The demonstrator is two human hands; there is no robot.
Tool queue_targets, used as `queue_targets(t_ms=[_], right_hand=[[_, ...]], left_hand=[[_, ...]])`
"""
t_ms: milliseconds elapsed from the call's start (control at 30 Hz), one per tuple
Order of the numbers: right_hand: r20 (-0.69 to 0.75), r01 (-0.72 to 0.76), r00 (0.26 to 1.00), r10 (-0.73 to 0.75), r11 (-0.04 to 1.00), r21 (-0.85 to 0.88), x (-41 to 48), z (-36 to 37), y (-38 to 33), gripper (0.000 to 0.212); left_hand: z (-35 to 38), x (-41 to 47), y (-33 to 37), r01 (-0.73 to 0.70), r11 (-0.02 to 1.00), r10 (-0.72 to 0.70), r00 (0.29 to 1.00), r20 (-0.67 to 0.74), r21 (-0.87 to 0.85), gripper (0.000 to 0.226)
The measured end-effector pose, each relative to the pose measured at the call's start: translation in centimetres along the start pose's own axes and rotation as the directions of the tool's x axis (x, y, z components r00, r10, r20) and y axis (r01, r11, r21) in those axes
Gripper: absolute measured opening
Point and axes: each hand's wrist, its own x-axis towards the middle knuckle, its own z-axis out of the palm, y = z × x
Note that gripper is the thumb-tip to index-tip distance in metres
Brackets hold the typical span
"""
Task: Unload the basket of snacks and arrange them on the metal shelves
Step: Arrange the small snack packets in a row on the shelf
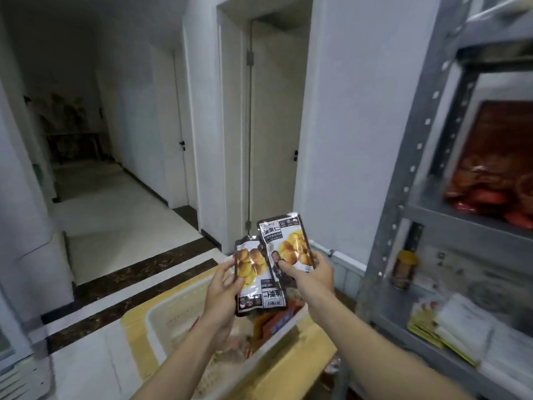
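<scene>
I hold two dark snack pouches with pictures of yellow chestnuts above a white plastic basket point(173, 316). My left hand point(222, 293) grips the lower pouch point(253, 281), which is upside down. My right hand point(310, 275) pinches the upper pouch point(288, 243), which stands upright and overlaps the first. More packets, one orange point(277, 321), lie in the basket under my hands. The grey metal shelves point(403, 180) stand at the right.
The basket sits on a yellow wooden surface point(300, 359). On the shelves are a red snack bag point(496, 168), a small jar point(403, 268) and flat white and yellow packets point(450, 327). A hallway with closed doors lies ahead and to the left.
</scene>
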Motion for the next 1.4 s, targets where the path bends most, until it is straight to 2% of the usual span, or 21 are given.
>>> queue_targets(t_ms=[133,300,433,633,733,900,1000,1133,1333,1400], right_hand=[[-0.164,0.084,0.983,-0.080,0.996,0.021,-1.9,-7.1,-3.4,0.046],[-0.416,0.216,0.884,-0.215,0.975,-0.046,-5.1,-17.0,-7.5,0.049],[-0.536,0.237,0.810,-0.240,0.969,-0.076,-7.9,-24.9,-9.8,0.054],[-0.645,0.278,0.710,-0.283,0.954,-0.113,-12.0,-35.1,-12.3,0.051],[-0.669,0.291,0.685,-0.289,0.950,-0.112,-13.3,-39.6,-13.4,0.054],[-0.682,0.334,0.644,-0.347,0.930,-0.157,-14.9,-46.0,-15.4,0.083],[-0.686,0.320,0.650,-0.326,0.937,-0.141,-14.5,-48.7,-16.9,0.088],[-0.690,0.273,0.687,-0.227,0.961,-0.044,-12.1,-50.8,-19.2,0.098],[-0.685,0.227,0.702,-0.197,0.973,-0.047,-6.1,-53.9,-21.6,0.073],[-0.684,0.187,0.705,-0.186,0.980,-0.074,-3.9,-54.7,-22.2,0.053]], left_hand=[[7.0,-0.8,0.3,0.035,0.999,-0.027,0.982,0.187,-0.041,0.036],[17.1,-4.0,0.1,0.068,0.997,-0.045,0.916,0.400,-0.043,0.040],[24.5,-7.5,-0.4,0.075,0.997,-0.047,0.851,0.522,-0.032,0.043],[33.9,-13.8,-1.4,0.118,0.992,-0.064,0.776,0.627,-0.044,0.045],[38.2,-16.6,-1.9,0.128,0.991,-0.067,0.751,0.657,-0.045,0.047],[44.9,-19.5,-2.0,0.106,0.994,-0.077,0.763,0.642,-0.007,0.050],[48.3,-19.5,-1.6,0.053,0.997,-0.073,0.797,0.599,0.051,0.050],[52.2,-18.0,-0.8,-0.009,0.996,-0.047,0.807,0.589,0.093,0.049],[57.5,-13.7,-0.7,-0.034,0.990,-0.049,0.823,0.566,0.134,0.042],[59.1,-11.6,-1.2,-0.071,0.982,-0.037,0.835,0.549,0.175,0.040]])
